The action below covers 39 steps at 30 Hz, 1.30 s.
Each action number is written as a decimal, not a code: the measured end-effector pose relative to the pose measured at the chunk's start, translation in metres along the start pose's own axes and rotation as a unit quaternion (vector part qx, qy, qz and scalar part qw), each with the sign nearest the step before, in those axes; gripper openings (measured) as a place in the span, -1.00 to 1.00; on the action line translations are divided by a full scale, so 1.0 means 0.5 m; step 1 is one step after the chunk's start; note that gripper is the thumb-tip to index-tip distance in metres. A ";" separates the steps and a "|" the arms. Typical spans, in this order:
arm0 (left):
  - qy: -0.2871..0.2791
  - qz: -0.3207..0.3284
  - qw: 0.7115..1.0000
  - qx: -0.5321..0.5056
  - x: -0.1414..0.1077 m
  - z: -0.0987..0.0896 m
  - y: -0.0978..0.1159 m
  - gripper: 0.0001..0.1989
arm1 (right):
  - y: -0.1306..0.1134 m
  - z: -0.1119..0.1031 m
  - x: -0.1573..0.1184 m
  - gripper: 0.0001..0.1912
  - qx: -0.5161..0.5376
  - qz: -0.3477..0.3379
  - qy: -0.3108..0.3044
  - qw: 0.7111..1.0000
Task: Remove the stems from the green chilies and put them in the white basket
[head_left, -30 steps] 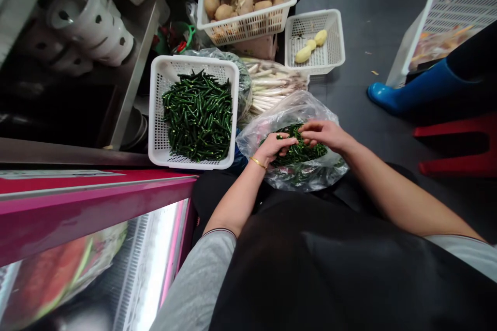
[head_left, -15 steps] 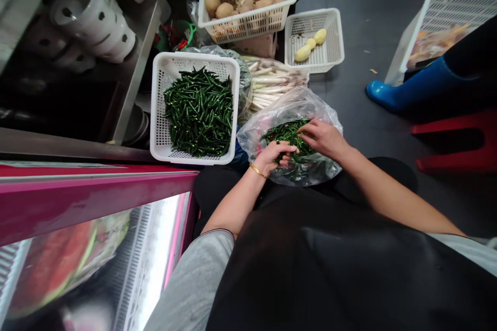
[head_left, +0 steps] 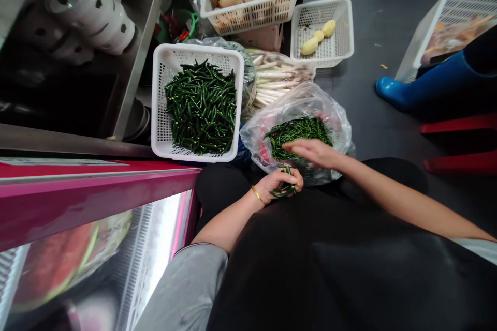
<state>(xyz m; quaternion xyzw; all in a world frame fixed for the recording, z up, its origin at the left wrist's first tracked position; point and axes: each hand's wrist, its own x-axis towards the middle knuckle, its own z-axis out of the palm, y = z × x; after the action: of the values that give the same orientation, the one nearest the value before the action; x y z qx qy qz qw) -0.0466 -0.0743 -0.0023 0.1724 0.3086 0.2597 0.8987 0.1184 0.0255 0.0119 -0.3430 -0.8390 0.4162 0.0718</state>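
Several green chili peppers (head_left: 285, 189) are gripped in my left hand (head_left: 280, 182), which is closed in front of my apron, at the near edge of a clear plastic bag (head_left: 259, 114). My right hand (head_left: 310, 152) hovers over the bag's mouth with fingers stretched out, seemingly holding nothing. Inside the bag lies a heap of thin green stems and peppers (head_left: 298, 132). To the left, a white perforated basket (head_left: 156, 98) holds a large pile of dark green chili peppers (head_left: 202, 108).
Behind the bag lie white-stalked vegetables (head_left: 279, 75). Beyond stand a basket of potatoes (head_left: 252, 13) and a smaller basket (head_left: 345, 36) with peeled potatoes (head_left: 318, 41). A person's blue boot (head_left: 430, 83) and a red stool (head_left: 462, 163) are at right; a glass-topped display cooler (head_left: 97, 199) is at left.
My left hand has drawn back from the bag toward my apron with the chili peppers. My right hand has straightened its fingers. The view has shifted slightly.
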 end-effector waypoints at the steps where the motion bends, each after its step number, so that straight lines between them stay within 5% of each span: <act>1: -0.015 -0.001 1.000 -0.005 -0.003 0.002 0.001 -0.69 | 0.025 -0.001 0.024 -0.53 -0.055 0.023 0.027 0.998; 5: -0.041 -0.020 0.998 -0.040 -0.015 0.009 -0.001 -0.47 | 0.085 0.010 0.126 -0.63 -0.268 -0.031 -0.028 0.963; 8: -0.013 -0.022 0.998 -0.054 -0.025 0.008 -0.002 -0.48 | 0.093 0.013 0.151 -0.68 -0.309 -0.092 -0.071 0.944; 15: 0.069 0.001 0.994 -0.090 0.003 -0.008 0.024 -0.72 | 0.128 -0.072 0.081 -0.59 -0.215 0.030 0.106 0.970; 18: 0.085 -0.008 0.989 -0.123 0.018 -0.014 0.007 -0.75 | 0.129 -0.073 0.062 -0.58 -0.212 0.107 0.126 0.963; 24: 0.176 -0.039 0.971 -0.160 -0.034 -0.027 -0.037 -0.62 | 0.103 -0.029 0.083 -0.59 -0.299 0.128 0.035 0.945; 30: 0.216 -0.019 0.969 -0.120 -0.082 -0.022 -0.026 -0.72 | 0.117 -0.017 0.120 -0.65 -0.359 0.107 -0.023 0.927; 34: 0.209 0.017 0.974 -0.092 -0.029 -0.026 0.036 -0.66 | 0.112 -0.016 0.131 -0.64 -0.352 0.094 -0.023 0.931; 39: 0.311 0.159 0.937 -0.017 0.082 -0.032 0.112 -0.66 | 0.100 -0.032 0.115 -0.70 -0.197 0.204 0.063 0.957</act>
<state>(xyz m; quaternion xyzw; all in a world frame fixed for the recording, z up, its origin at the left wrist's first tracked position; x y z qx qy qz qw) -0.0493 -0.0032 -0.0071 0.1147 0.5372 0.4447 0.7075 0.1076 0.0935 -0.0248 -0.5394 -0.8105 0.2265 -0.0307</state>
